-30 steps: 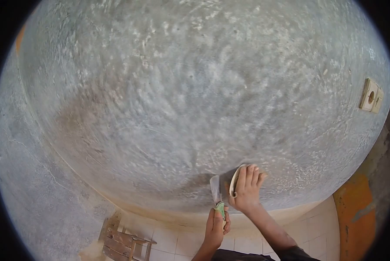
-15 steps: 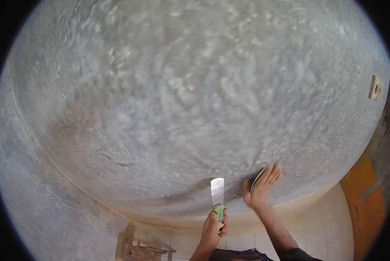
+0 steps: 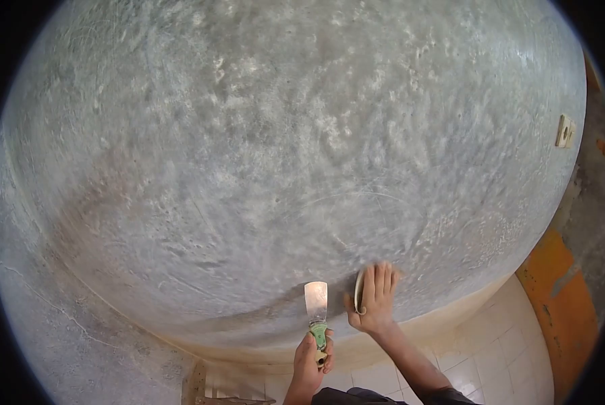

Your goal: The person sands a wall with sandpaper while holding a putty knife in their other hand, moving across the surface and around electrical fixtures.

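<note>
My left hand (image 3: 309, 356) is wrapped round the green handle of a putty knife (image 3: 316, 304). Its broad metal blade points up in front of the grey wall (image 3: 282, 175), and whether it touches is hard to tell. To the right, my right hand (image 3: 375, 297) presses with fingers stretched flat over a thin, curled sheet of sandpaper (image 3: 360, 291) against the lower wall. Only the sheet's pale left edge and a curled lower corner show; the palm hides the rest.
A wall socket (image 3: 565, 131) sits at the far right. Below it stands an orange-painted surface (image 3: 552, 297). White floor tiles (image 3: 478, 351) lie under the wall. A wooden piece of furniture (image 3: 235, 400) shows at the bottom left, beside a cracked side wall (image 3: 52, 310).
The camera view has shifted slightly to the right. My right hand, with the sandpaper, has moved left along the wall, a little closer to the putty knife. My left hand keeps its hold.
</note>
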Action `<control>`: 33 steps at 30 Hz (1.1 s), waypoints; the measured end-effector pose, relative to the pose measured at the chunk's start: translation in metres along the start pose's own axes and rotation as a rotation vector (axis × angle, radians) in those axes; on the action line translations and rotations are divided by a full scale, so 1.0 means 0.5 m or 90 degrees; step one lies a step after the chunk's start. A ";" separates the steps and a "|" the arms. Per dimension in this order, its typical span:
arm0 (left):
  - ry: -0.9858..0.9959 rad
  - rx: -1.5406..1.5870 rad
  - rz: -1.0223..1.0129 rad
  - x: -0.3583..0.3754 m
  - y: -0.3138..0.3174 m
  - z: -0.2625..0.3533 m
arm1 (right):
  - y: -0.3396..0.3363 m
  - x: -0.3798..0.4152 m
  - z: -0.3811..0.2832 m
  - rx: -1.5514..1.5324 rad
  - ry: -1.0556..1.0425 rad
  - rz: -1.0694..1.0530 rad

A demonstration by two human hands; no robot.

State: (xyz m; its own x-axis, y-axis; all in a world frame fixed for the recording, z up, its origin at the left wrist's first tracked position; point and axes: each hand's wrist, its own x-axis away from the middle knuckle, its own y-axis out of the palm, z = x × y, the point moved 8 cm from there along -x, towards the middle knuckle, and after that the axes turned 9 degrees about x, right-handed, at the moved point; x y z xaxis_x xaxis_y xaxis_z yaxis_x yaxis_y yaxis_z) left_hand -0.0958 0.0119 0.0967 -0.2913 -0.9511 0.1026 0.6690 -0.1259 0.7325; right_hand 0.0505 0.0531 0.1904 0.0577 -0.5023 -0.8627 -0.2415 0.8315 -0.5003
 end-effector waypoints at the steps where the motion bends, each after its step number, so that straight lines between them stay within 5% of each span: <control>1: 0.002 0.005 0.001 0.000 0.003 0.001 | -0.039 -0.054 -0.006 0.000 -0.005 -0.003; 27: 0.051 0.081 0.027 0.007 -0.009 -0.024 | 0.025 0.035 -0.031 -0.032 -0.033 -0.172; 33: 0.071 -0.032 0.055 0.022 -0.015 0.022 | -0.044 -0.148 -0.062 -0.061 -0.063 -0.154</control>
State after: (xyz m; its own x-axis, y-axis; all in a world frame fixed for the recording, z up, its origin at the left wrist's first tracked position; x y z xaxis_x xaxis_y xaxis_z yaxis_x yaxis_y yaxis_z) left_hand -0.1114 0.0054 0.0999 -0.1552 -0.9841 0.0863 0.7225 -0.0535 0.6893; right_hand 0.0213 0.0647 0.2677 0.2181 -0.6542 -0.7242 -0.2990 0.6616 -0.6877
